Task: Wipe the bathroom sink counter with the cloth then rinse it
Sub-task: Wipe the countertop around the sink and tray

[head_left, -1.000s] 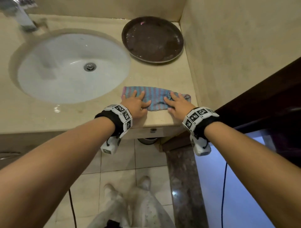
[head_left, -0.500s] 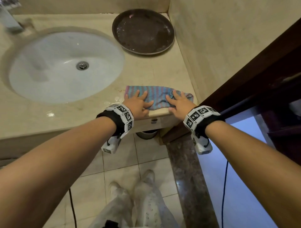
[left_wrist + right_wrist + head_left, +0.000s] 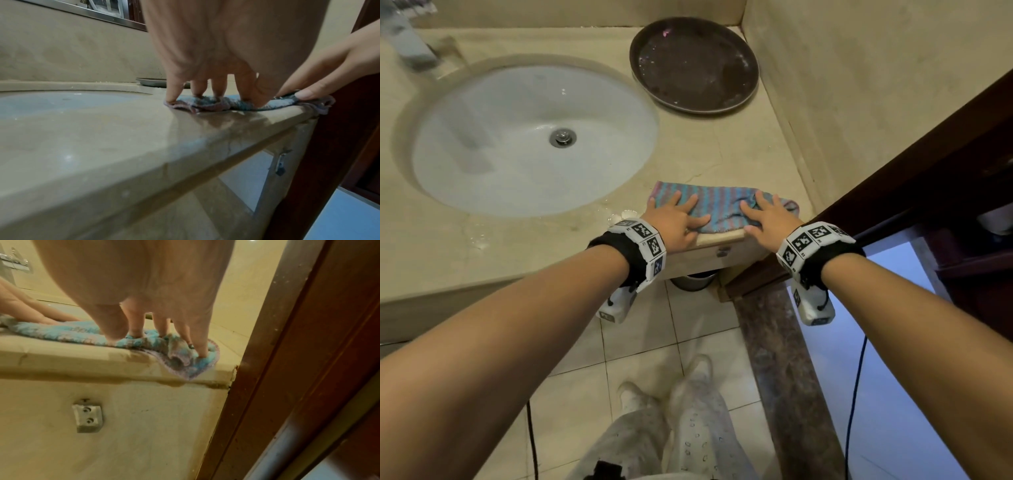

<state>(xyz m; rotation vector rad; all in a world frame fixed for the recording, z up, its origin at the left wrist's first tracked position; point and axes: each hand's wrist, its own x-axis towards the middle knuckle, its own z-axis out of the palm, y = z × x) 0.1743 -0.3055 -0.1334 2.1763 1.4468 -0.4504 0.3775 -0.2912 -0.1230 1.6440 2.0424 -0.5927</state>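
A blue and pink striped cloth (image 3: 717,205) lies flat on the beige counter (image 3: 709,150) at its front right corner, one end drooping over the edge (image 3: 193,368). My left hand (image 3: 674,219) presses its left part with spread straight fingers (image 3: 172,92). My right hand (image 3: 767,216) presses the right part the same way, fingertips (image 3: 202,350) sinking into the cloth (image 3: 68,332). The white oval basin (image 3: 527,144) with a metal drain sits to the left; the tap (image 3: 410,48) is blurred at the far left.
A dark round tray (image 3: 693,65) rests at the counter's back right corner. A beige wall bounds the right side, with a dark wooden door frame (image 3: 914,164) close to my right hand. Water drops lie on the counter near the basin's front rim (image 3: 619,216).
Both hands have slid the cloth a little toward the counter's front edge and stay flat on it. My head view has shifted slightly.
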